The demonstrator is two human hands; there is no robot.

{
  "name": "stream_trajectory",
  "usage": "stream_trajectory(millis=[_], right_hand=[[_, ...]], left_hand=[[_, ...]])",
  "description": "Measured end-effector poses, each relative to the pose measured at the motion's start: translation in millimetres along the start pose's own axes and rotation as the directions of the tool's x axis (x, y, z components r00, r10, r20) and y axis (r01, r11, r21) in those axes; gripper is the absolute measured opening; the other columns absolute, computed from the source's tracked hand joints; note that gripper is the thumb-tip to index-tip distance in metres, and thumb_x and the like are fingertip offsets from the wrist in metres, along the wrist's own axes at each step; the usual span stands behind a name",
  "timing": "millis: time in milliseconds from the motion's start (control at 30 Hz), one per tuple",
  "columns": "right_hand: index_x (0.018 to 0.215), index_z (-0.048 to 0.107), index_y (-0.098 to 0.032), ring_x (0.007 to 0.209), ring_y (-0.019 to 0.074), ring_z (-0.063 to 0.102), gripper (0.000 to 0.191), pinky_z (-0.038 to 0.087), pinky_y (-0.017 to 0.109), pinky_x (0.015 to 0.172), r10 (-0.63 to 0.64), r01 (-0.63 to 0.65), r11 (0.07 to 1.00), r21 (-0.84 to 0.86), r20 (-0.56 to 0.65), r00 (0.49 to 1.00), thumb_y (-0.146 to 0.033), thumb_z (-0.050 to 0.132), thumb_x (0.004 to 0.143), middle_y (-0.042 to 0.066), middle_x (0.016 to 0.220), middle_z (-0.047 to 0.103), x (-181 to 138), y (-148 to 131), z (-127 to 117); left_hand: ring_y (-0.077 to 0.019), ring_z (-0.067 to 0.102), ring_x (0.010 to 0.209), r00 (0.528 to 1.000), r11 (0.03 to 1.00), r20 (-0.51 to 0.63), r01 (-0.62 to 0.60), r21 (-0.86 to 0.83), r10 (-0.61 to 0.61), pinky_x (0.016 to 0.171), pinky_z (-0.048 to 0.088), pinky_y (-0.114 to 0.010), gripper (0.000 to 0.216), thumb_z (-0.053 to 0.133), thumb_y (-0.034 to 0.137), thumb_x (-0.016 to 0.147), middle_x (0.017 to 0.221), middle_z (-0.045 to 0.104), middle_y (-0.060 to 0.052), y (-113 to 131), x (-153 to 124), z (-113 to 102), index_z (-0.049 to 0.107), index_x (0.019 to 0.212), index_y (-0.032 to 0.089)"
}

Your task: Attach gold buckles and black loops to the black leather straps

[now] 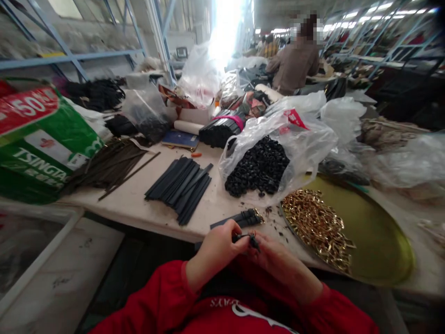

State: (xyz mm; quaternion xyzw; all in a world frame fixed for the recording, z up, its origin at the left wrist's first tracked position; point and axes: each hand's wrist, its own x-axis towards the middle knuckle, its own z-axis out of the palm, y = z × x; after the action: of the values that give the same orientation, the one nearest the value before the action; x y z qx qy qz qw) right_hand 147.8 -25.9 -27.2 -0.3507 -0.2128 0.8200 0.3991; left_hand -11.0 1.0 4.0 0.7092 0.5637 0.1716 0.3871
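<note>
My left hand (220, 243) is closed, pinching a narrow black strap (239, 237) between thumb and fingers. My right hand (278, 260) meets it from the other side, closed around the strap's end, where a small gold-coloured piece glints; the fingers hide most of it. Just beyond my hands lie several black straps with gold buckles (239, 218). Flat black strips (179, 185) form a pile to the left. Small black loops (259, 167) fill an open clear plastic bag (309, 134). Gold buckles (320, 227) are heaped on the left part of a round gold-coloured tray (382, 246).
A green bag (45, 153) stands at the left beside long brown strips (111, 162). Behind the strips lie a blue notebook (181, 139) and a bundle of black strips (222, 130) tied with a pink band. A person (295, 65) sits further back. Blue shelving frames (79, 58) line the left.
</note>
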Motion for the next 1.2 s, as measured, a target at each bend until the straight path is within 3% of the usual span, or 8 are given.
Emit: stream_trajectory(millis=[100, 200, 333, 400, 600, 767, 1033, 1200], right_hand=[[0.072, 0.056, -0.016, 0.063, 0.0088, 0.052, 0.022, 0.043, 0.021, 0.063, -0.064, 0.059, 0.996, -0.065, -0.078, 0.995, -0.032, 0.071, 0.067, -0.002, 0.068, 0.058, 0, -1, -3], [0.067, 0.048, -0.017, 0.056, 0.0085, 0.050, 0.028, 0.042, 0.022, 0.057, -0.219, 0.160, 0.947, -0.277, -0.196, 0.956, -0.039, 0.066, 0.069, -0.004, 0.061, 0.055, 2, -5, 0], [0.070, 0.041, -0.020, 0.045, 0.0075, 0.043, 0.024, 0.036, 0.020, 0.047, -0.530, 0.215, 0.696, -0.685, -0.289, 0.797, -0.035, 0.059, 0.073, -0.008, 0.052, 0.047, 6, -9, -2], [0.080, 0.047, -0.020, 0.050, 0.0084, 0.046, 0.016, 0.037, 0.021, 0.049, -0.609, 0.217, 0.541, -0.813, -0.201, 0.767, -0.030, 0.056, 0.074, -0.005, 0.060, 0.051, 5, -10, -7], [0.077, 0.056, -0.019, 0.057, 0.0106, 0.048, 0.009, 0.038, 0.021, 0.052, -0.436, 0.189, 0.278, -0.942, 0.051, 0.898, -0.023, 0.048, 0.079, -0.002, 0.063, 0.054, -10, -11, -17], [0.079, 0.057, -0.019, 0.065, 0.0124, 0.051, 0.010, 0.039, 0.023, 0.059, -0.395, 0.313, -0.011, -0.950, 0.291, 0.871, -0.016, 0.048, 0.079, 0.001, 0.070, 0.056, -22, -13, -16], [0.075, 0.056, -0.019, 0.061, 0.0121, 0.051, 0.012, 0.039, 0.022, 0.055, -0.372, 0.372, -0.057, -0.926, 0.366, 0.853, -0.013, 0.047, 0.080, 0.001, 0.066, 0.056, -32, -6, -11], [0.079, 0.057, -0.020, 0.065, 0.0128, 0.052, 0.011, 0.040, 0.023, 0.058, -0.369, 0.350, -0.025, -0.936, 0.334, 0.867, -0.015, 0.047, 0.081, 0.001, 0.071, 0.057, -34, -5, -13]], left_hand=[[-0.0165, 0.057, 0.072, 0.998, 0.993, 0.060, -0.022, -0.115, 0.029, 0.065, 0.041, -0.026, 0.021, 0.055, 0.036, 0.074, 0.078, 0.065, -0.002, 0, 3, 1, 0.060, 0.082, 0.017], [-0.0137, 0.056, 0.071, 0.988, 0.941, 0.150, 0.022, -0.336, 0.030, 0.063, 0.041, -0.023, 0.020, 0.056, 0.029, 0.073, 0.079, 0.065, -0.001, 0, 3, 2, 0.061, 0.086, 0.015], [-0.0088, 0.053, 0.060, 0.954, 0.786, 0.297, 0.215, -0.580, -0.041, 0.057, 0.041, -0.020, 0.024, 0.057, 0.026, 0.072, 0.073, 0.061, 0.000, -3, 4, 4, 0.058, 0.091, 0.011], [-0.0080, 0.054, 0.060, 0.938, 0.720, 0.343, 0.268, -0.640, -0.043, 0.059, 0.042, -0.020, 0.027, 0.058, 0.027, 0.072, 0.074, 0.061, 0.000, -6, 5, 6, 0.057, 0.093, 0.011], [-0.0095, 0.057, 0.062, 0.892, 0.703, 0.452, 0.332, -0.628, -0.018, 0.061, 0.045, -0.022, 0.028, 0.060, 0.022, 0.069, 0.072, 0.063, -0.001, -13, 5, 15, 0.061, 0.094, 0.010], [-0.0110, 0.058, 0.061, 0.877, 0.719, 0.481, 0.340, -0.606, -0.009, 0.063, 0.047, -0.025, 0.029, 0.060, 0.021, 0.067, 0.068, 0.063, 0.000, -11, -1, 18, 0.062, 0.093, 0.009], [-0.0154, 0.061, 0.073, 0.905, 0.912, 0.422, 0.132, -0.388, 0.048, 0.068, 0.047, -0.025, 0.031, 0.055, 0.016, 0.066, 0.082, 0.068, -0.001, -8, -14, 19, 0.065, 0.095, 0.014], [-0.0153, 0.062, 0.080, 0.894, 0.878, 0.437, 0.126, -0.461, 0.101, 0.072, 0.048, -0.025, 0.036, 0.049, 0.013, 0.070, 0.093, 0.068, -0.004, -12, -20, 17, 0.061, 0.103, 0.013]])
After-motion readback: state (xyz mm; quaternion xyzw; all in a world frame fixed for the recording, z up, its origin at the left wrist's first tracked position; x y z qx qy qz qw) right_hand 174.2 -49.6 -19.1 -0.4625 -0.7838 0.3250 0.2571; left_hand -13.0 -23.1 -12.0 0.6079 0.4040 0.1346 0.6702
